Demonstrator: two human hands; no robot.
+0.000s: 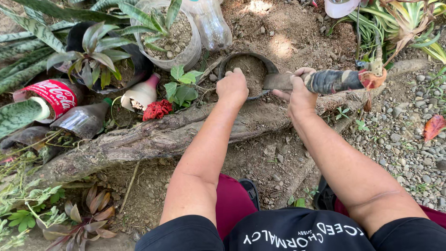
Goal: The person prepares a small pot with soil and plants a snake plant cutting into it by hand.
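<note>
Two bare hands meet at a small black pot [267,65] of soil, seen from the head camera. The left hand [232,87] curls over the pot's near rim, apparently gripping it. The right hand [299,90] is closed round a tool's tape-wrapped handle [332,81] (blade [278,82] lying across the pot's right edge). A mossy log [153,137] lies just below.

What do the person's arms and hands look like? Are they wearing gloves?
No gloves. The left hand and right hand are both bare, with no rings or watch showing. The arms are bare up to short black sleeves near the shoulders.
</note>
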